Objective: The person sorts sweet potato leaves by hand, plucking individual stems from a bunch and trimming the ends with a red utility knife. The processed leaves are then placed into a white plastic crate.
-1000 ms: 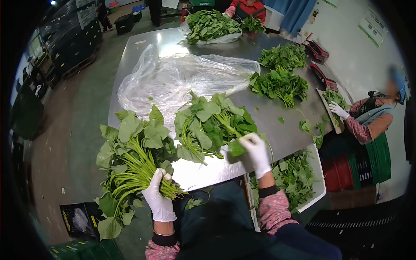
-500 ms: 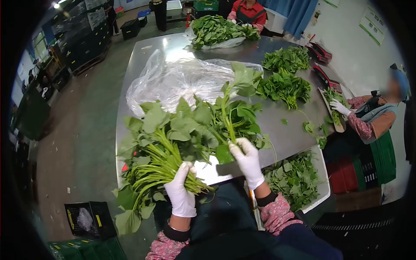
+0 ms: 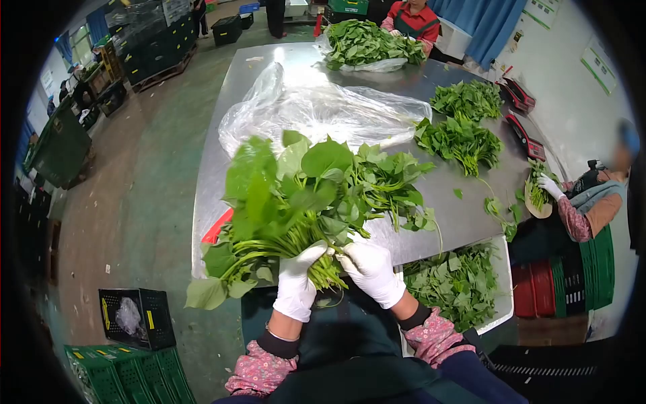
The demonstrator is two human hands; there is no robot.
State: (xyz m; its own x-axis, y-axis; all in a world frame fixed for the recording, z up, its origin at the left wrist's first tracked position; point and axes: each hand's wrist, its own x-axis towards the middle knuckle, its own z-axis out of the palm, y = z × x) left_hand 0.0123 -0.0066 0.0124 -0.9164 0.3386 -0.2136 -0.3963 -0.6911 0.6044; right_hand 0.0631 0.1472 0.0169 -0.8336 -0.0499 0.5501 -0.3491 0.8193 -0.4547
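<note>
My left hand (image 3: pixel 296 281), in a white glove, is wrapped around the stems of a thick bunch of leafy greens (image 3: pixel 286 239). Its broad leaves spread up and to the left over the table edge. My right hand (image 3: pixel 375 273), also gloved, is closed at the right side of the same stems, its fingertips close to my left thumb. What exactly those fingertips pinch is partly hidden, but green stems run into them. Just beyond, a loose heap of greens (image 3: pixel 390 182) lies on the metal table (image 3: pixel 444 215). A red-edged object (image 3: pixel 217 225) shows partly behind the bunch.
A clear plastic bag (image 3: pixel 330 111) spreads across the table. Bundled greens (image 3: pixel 464 145) lie at right near red scales (image 3: pixel 525 138). A white tub (image 3: pixel 506 289) of greens stands below the edge. One co-worker (image 3: pixel 582 209) holds greens at right; another (image 3: pixel 414 23) stands at the far end.
My right hand has brought a leafy stem from the heap left to the bunch, and both hands now meet at the stems. The bunch is raised slightly; the view has shifted.
</note>
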